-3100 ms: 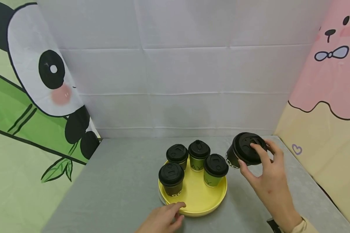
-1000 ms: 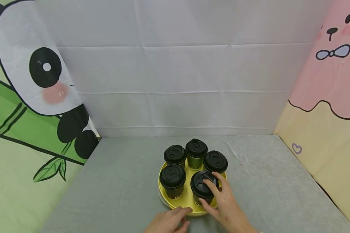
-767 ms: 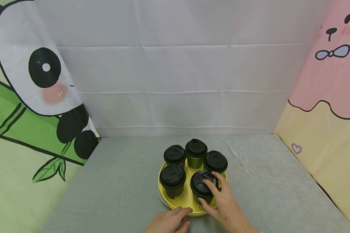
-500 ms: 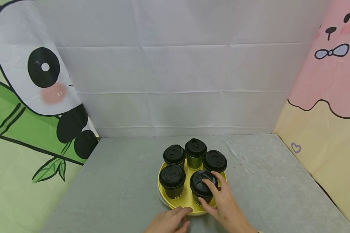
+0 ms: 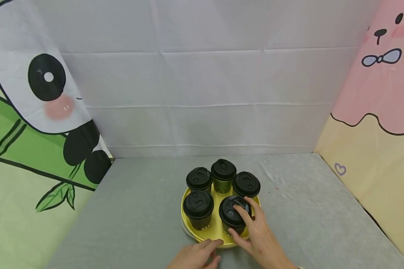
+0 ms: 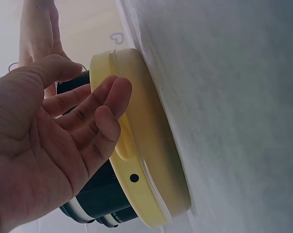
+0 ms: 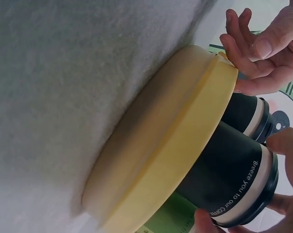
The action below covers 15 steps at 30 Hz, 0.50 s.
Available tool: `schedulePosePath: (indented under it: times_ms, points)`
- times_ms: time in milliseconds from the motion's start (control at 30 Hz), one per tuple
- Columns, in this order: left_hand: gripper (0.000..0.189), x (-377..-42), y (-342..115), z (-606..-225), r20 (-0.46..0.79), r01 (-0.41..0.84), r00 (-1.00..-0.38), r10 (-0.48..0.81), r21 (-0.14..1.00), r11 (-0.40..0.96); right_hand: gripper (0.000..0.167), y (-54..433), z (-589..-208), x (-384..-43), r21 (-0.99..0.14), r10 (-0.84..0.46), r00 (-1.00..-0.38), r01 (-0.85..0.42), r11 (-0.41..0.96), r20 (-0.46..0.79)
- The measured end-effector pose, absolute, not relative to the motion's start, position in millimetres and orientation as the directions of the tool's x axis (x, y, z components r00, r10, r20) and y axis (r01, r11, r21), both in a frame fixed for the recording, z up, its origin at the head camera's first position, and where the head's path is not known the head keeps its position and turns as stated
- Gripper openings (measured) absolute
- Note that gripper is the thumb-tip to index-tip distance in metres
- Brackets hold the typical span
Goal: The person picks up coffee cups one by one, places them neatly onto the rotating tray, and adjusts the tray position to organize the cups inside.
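Observation:
My right hand (image 5: 260, 239) grips a dark takeaway coffee cup (image 5: 229, 215) with a black lid, its thumb at the side and fingers over the lid. That cup stands upright at the front right of a round yellow tray (image 5: 215, 233); the right wrist view shows white lettering on its wall. My left hand (image 5: 196, 256) has its fingertips right at the tray's front rim, fingers loosely bent and holding nothing. Around the tray stand more lidded cups: a dark cup (image 5: 198, 209) front left, another cup (image 5: 199, 179) behind it, a green cup (image 5: 223, 173) at the back, and a cup (image 5: 246, 185) at right.
Under the yellow tray shows a paler round base (image 6: 158, 150) resting on the grey cloth-covered table (image 5: 138, 209). A white cloth backdrop (image 5: 205, 82) rises behind, with a panda print (image 5: 17, 112) at left and a pink-and-cream print (image 5: 373, 149) at right.
About three seconds ago my right hand held the dark cup tilted in the air right of the tray; it came down onto the tray's front right. During the last second both hands stay nearly still.

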<state>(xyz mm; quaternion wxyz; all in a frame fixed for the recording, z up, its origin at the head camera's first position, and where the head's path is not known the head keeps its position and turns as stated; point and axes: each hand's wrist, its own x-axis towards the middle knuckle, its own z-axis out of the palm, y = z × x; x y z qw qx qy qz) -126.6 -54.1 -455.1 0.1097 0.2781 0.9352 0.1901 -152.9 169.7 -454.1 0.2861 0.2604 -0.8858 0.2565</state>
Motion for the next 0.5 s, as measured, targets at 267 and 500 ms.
schedulePosePath:
  times_ms: [267, 500]
  points:
    - [0.032, -125.9, -56.2, -453.2, -0.068, 0.506, -0.812, 0.58, 0.414, 0.757, 0.056, 174.6, -446.4, -151.1, -0.306, -0.3, -0.659, -0.641, 0.704, 0.69]
    - [0.031, -124.3, -61.2, -453.4, -0.051, 0.525, -0.802, 0.596, 0.416, 0.742, 0.048, 184.8, -431.1, -154.7, -0.266, -0.312, -0.632, -0.65, 0.711, 0.709]
